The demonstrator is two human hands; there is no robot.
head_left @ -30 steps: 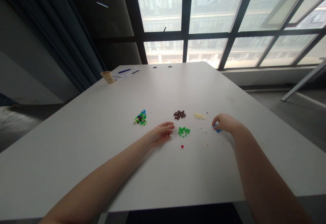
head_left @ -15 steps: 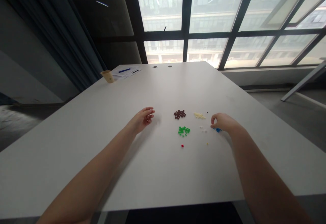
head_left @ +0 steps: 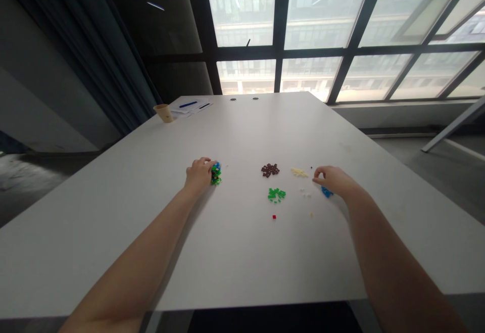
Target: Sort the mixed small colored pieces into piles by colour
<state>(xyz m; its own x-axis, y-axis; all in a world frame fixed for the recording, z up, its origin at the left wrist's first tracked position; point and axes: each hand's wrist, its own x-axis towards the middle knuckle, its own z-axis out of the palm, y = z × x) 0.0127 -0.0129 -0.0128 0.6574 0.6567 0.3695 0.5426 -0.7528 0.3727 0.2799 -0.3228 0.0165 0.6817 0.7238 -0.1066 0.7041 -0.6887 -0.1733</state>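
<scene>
While leaning in over the white bench (head_left: pixel 242 272), stretches both bare forearms forward from the near edge. Nearest on the bench: 1 lone red piece (head_left: pixel 273 217), and to its right 1 tiny yellowish piece (head_left: pixel 311 215). Just beyond, a small green heap (head_left: pixel 276 194), then a few white bits (head_left: pixel 304 191).

Rests the right hand (head_left: pixel 335 181) just beside those bits, over a handful of blue pieces (head_left: pixel 326 191) that peek out beneath it. Pinches thumb and forefinger together at the tips; too small to tell whether anything sits between them.

Sets the left hand (head_left: pixel 199 174) well apart on the other side, against a mixed heap (head_left: pixel 215 174) of green, blue and dark pieces. Curls the fingers in at the heap's left edge; cannot tell whether gripping a piece or only touching.

A little farther, a brown heap (head_left: pixel 270 170) and a cream heap (head_left: pixel 299 172), near each other but apart, with 1 black speck (head_left: pixel 311 168) just past the cream.

Judging by the lay: green, brown, cream and blue already parted into heaps of their own, so seemingly well along. Not finished, though, with the mixed heap yet to be parted and the red and yellowish strays lying alone.

At the far left corner, a paper cup (head_left: pixel 163 113) beside some papers (head_left: pixel 191 105); behind, tall window panes (head_left: pixel 314 9).
</scene>
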